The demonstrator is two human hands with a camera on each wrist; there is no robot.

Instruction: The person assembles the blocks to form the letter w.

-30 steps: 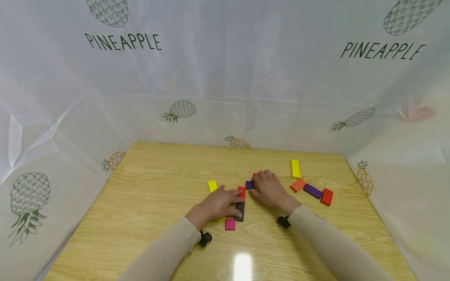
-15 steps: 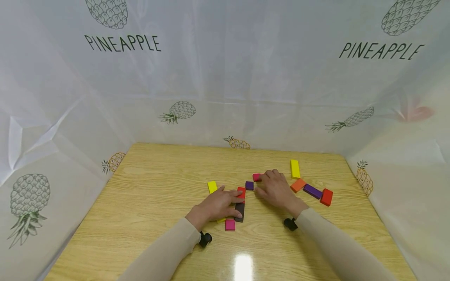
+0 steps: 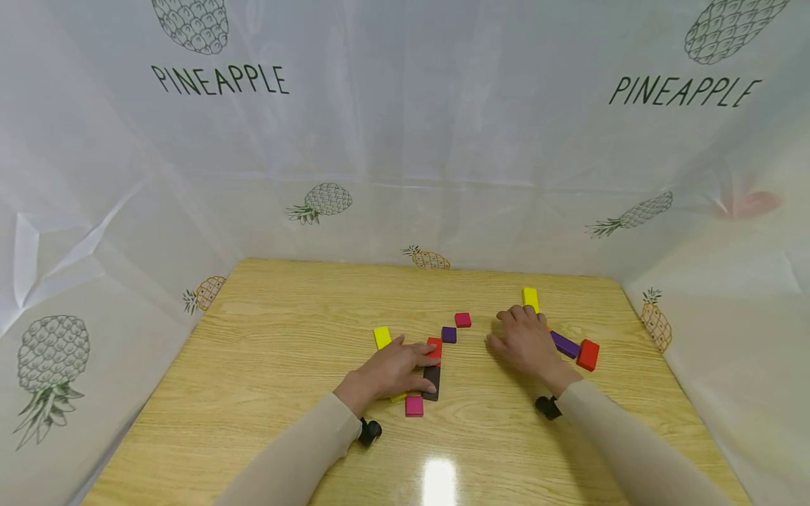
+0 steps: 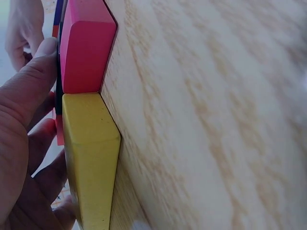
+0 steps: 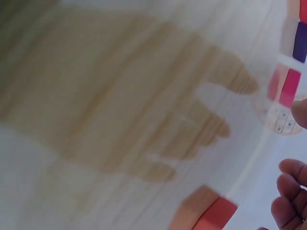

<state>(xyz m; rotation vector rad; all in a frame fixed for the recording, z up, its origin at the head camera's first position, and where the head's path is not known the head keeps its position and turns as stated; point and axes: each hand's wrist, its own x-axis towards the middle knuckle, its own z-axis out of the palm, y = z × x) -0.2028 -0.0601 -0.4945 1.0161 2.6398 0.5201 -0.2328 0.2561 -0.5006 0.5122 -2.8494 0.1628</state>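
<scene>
Left hand [image 3: 389, 369]: fingers spread, resting across the red block [image 3: 434, 343] and black block [image 3: 432, 379] on the worktop [image 3: 304, 309]. Pink block [image 3: 414, 406] just beside the black one. Small purple block [image 3: 449, 334] and magenta block [image 3: 463, 320] sit beyond.

Right hand [image 3: 525, 341]: thumb and fingers apart, no block visible between them. Orange block [image 5: 216, 213] is close by, mostly hidden from the head view; can't tell if they touch.

Step looks like picking or arranging blocks. My take: keep left-hand pressure light so the red/black pair doesn't skid. If taking orange, pinch its long sides, lift straight up, and don't knock the long purple block [image 3: 564, 344] beside it.
</scene>
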